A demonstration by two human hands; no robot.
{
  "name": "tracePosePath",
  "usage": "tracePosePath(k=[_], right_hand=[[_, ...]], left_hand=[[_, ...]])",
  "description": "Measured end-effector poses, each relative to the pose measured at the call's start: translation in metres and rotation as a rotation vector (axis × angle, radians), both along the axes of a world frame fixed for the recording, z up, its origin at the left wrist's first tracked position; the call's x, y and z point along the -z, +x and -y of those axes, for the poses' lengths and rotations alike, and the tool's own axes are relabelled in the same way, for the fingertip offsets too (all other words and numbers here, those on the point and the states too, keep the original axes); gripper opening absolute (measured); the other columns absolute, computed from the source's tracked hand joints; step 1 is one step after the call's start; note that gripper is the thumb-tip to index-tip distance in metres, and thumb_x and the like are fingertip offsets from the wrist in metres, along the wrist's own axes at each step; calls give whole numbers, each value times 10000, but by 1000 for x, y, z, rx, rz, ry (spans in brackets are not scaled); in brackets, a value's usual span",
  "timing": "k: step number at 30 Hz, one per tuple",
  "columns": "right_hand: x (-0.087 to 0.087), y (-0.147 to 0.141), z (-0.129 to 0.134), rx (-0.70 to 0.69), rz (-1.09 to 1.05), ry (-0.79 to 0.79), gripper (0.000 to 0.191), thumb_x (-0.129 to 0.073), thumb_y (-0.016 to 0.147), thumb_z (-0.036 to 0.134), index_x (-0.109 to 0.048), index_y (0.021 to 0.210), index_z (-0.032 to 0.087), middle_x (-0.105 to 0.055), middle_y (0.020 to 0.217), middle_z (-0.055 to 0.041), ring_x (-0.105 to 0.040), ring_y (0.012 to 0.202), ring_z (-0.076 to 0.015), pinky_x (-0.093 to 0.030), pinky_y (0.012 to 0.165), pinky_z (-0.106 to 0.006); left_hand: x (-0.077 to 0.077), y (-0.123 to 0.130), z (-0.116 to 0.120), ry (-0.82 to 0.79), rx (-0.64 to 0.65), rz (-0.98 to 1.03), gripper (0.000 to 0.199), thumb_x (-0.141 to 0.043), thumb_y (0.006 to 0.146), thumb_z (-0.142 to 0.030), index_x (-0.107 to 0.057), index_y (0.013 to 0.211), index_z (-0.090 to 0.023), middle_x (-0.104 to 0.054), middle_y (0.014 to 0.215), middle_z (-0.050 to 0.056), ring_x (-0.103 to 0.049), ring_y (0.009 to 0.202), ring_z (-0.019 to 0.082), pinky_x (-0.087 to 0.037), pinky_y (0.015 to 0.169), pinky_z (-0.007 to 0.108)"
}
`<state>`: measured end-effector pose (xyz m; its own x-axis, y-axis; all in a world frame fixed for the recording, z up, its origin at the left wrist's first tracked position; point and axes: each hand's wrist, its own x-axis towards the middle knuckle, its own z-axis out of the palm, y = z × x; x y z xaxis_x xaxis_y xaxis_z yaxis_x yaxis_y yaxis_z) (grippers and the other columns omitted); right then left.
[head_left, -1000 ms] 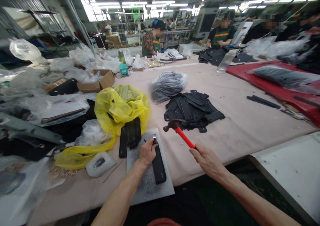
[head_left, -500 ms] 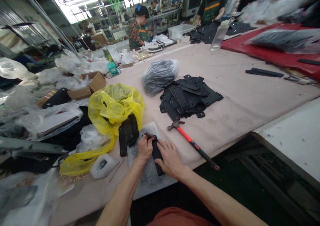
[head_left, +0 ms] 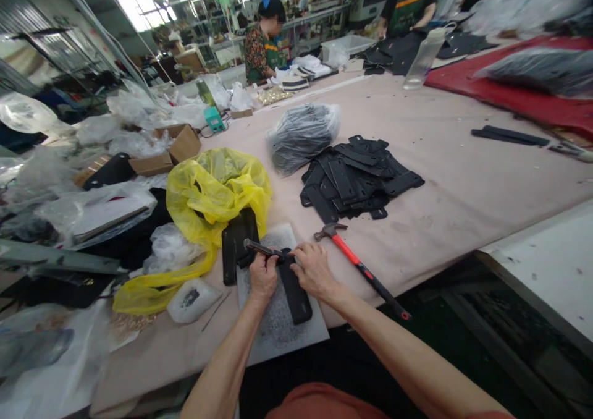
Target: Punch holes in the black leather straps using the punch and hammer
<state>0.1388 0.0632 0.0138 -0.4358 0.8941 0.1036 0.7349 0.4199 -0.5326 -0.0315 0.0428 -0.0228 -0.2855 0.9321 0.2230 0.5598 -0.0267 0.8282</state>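
Observation:
My left hand point(head_left: 263, 278) is closed around a narrow dark bar-like piece point(head_left: 259, 248) with a shiny edge; its exact kind I cannot make out. The piece points left, its right end meeting the top of a flat black strip point(head_left: 296, 295). Fingers of my right hand point(head_left: 315, 272) are bent and pinched at that strip's upper right edge. Under the strip lies a speckled grey-white slab point(head_left: 271, 335). More black strips point(head_left: 230, 261) are stacked just left of my left hand. To the right rests a claw hammer point(head_left: 354, 258) with a red and black handle.
A pile of black strips point(head_left: 352, 178) lies ahead, beside a clear bag of dark pieces point(head_left: 303, 138). A yellow plastic bag point(head_left: 217, 187) sits at left, near a cardboard box point(head_left: 184, 144). A bottle point(head_left: 422, 60) stands farther back. Two co-workers point(head_left: 262, 45) are across the table.
My right hand has moved from the strip's middle up to its top end, uncovering the lower part. The dark piece in my left hand has swung out further left. The view has shifted slightly.

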Motion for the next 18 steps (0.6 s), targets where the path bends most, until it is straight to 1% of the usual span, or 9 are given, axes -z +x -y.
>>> tracePosePath(k=[4, 9, 13, 16, 18], right_hand=[[6, -12, -16, -12, 77, -5, 207, -584, 852, 243, -639, 1052, 253, -595, 1089, -66, -471, 1046, -247, -288, 942, -410], [11, -19, -17, 4, 81, 28, 160, -549, 870, 237, -635, 1004, 233, -596, 1064, -67, -469, 1013, -240, -297, 901, -387], [8, -24, -16, 13, 134, 13, 89, -538, 859, 211, -624, 885, 211, -598, 1041, -74, -469, 1001, -243, -303, 886, -386], [3, -19, -9, -21, 115, -3, 107, -499, 851, 153, -597, 850, 195, -614, 984, -72, -496, 965, -227, -325, 865, -365], [-2, -5, 2, -32, 33, -59, 133, -461, 857, 137, -580, 852, 196, -624, 899, -58, -526, 896, -207, -356, 829, -339]], left_hand=[[2, 0, 0, 22, 1, -33, 203, -493, 879, -272, -665, 947, -187, -727, 922, 62, -685, 890, 207, -544, 826, 320], [1, 1, 1, 23, 3, -1, 177, -494, 878, -243, -654, 936, -192, -724, 916, 55, -685, 876, 197, -542, 817, 307], [2, 0, 0, 25, -8, 3, 170, -504, 869, -233, -651, 941, -187, -722, 914, 59, -683, 872, 203, -535, 808, 310], [4, -1, 0, 21, -11, 19, 167, -506, 871, -233, -653, 938, -187, -722, 906, 59, -683, 867, 207, -531, 798, 310], [5, -1, 0, 17, -12, 33, 163, -509, 870, -227, -654, 934, -186, -722, 904, 60, -683, 868, 209, -529, 805, 313]])
